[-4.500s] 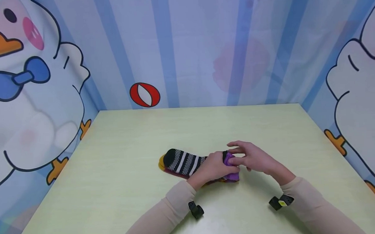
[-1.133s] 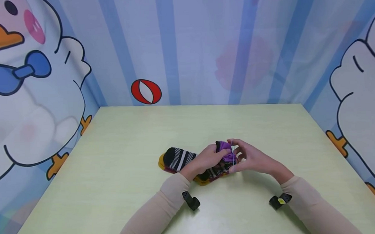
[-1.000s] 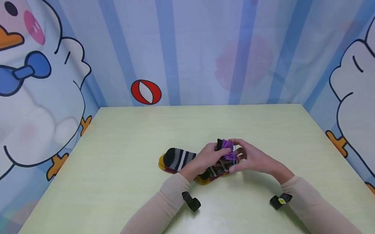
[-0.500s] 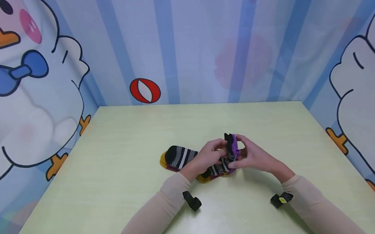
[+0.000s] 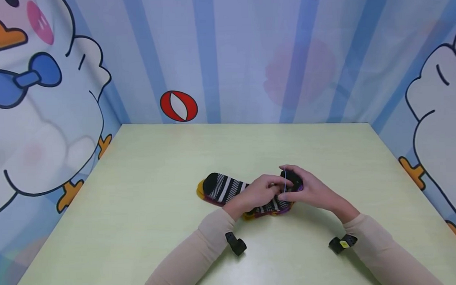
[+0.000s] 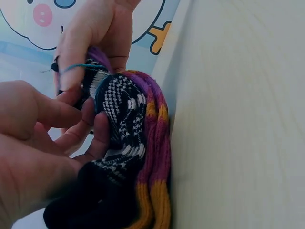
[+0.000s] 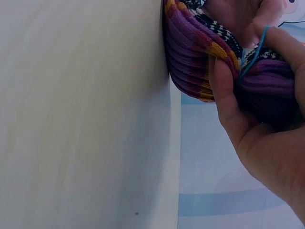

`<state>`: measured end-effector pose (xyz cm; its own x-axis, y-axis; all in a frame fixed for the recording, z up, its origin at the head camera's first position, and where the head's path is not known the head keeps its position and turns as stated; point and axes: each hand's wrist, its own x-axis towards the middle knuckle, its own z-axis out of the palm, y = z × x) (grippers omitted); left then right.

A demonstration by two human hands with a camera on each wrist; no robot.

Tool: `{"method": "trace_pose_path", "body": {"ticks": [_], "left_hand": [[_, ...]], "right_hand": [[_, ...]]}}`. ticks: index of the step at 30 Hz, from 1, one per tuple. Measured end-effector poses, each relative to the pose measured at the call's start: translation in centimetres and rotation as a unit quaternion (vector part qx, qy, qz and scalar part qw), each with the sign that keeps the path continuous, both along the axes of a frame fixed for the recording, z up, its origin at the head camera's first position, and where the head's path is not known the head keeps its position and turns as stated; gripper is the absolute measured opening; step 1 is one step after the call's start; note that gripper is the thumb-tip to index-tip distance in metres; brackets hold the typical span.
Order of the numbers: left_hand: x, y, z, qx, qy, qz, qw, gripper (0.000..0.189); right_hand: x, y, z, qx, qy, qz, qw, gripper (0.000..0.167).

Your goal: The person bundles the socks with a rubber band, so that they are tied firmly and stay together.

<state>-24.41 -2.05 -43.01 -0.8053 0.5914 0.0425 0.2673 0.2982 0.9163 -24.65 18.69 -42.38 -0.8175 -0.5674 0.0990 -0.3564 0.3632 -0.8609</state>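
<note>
Several socks lie stacked: a black-and-white striped sock [image 5: 226, 188] on top, mustard, maroon and purple ribbed socks [image 6: 156, 126] beneath. My right hand [image 5: 316, 192] grips their bunched cuff end, thumb near me and fingers on the far side. A thin light-blue cord [image 7: 255, 55] loops over its fingers and stretches across the cuffs. My left hand [image 5: 258, 194] bends over the middle of the stack, its curled fingertips at the striped fabric beside the cord. In the left wrist view those fingers [image 6: 100, 133] lie close to the right hand's fingers. Part of the folded cuffs is hidden.
The socks rest on a pale table [image 5: 157, 161]. Behind it hangs a blue-striped backdrop [image 5: 240, 54], with printed cartoon birds on both sides. A black wrist camera [image 5: 236, 243] is strapped to the left sleeve, another camera [image 5: 342, 243] to the right.
The cuff ends, purple side out earlier, are folded over and now show black inside my right hand. My left fingers have moved rightward from the purple cuff to the cord. The toe ends have stayed put.
</note>
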Motion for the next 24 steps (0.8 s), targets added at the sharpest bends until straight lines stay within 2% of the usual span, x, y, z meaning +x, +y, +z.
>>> {"method": "trace_pose_path", "body": {"ticks": [2, 4, 6, 8, 10, 13, 18, 24], "left_hand": [[-0.2, -0.3, 0.0, 0.000, -0.024, -0.013, 0.9996, 0.033], [-0.5, -0.6, 0.0, 0.021, -0.083, -0.010, 0.9963, 0.029], [-0.7, -0.8, 0.0, 0.053, -0.143, 0.012, 0.9882, 0.025], [-0.7, -0.7, -0.1, 0.079, -0.183, 0.045, 0.9789, 0.026], [-0.6, -0.4, -0.3, 0.094, -0.183, 0.072, 0.9759, 0.028], [-0.3, 0.3, -0.5, 0.095, -0.156, 0.108, 0.9772, 0.023], [0.0, 0.8, -0.6, 0.102, -0.144, 0.168, 0.9699, 0.014], [0.1, 0.9, -0.4, 0.082, -0.143, 0.196, 0.9667, 0.013]], "right_hand": [[-0.1, 0.1, -0.1, 0.012, 0.000, 0.003, 0.9999, 0.079], [-0.3, 0.1, -0.2, 0.015, -0.006, 0.008, 0.9998, 0.078], [-0.4, 0.0, -0.3, 0.015, -0.011, 0.010, 0.9998, 0.078], [-0.4, -0.1, -0.4, 0.017, -0.005, 0.015, 0.9997, 0.077], [-0.4, -0.2, -0.4, 0.024, 0.012, 0.021, 0.9994, 0.077], [-0.4, -0.2, -0.3, 0.037, 0.043, 0.027, 0.9980, 0.077], [-0.3, -0.3, -0.4, 0.046, 0.055, 0.018, 0.9973, 0.074], [-0.1, -0.3, -0.3, 0.045, 0.044, -0.006, 0.9980, 0.062]]}}
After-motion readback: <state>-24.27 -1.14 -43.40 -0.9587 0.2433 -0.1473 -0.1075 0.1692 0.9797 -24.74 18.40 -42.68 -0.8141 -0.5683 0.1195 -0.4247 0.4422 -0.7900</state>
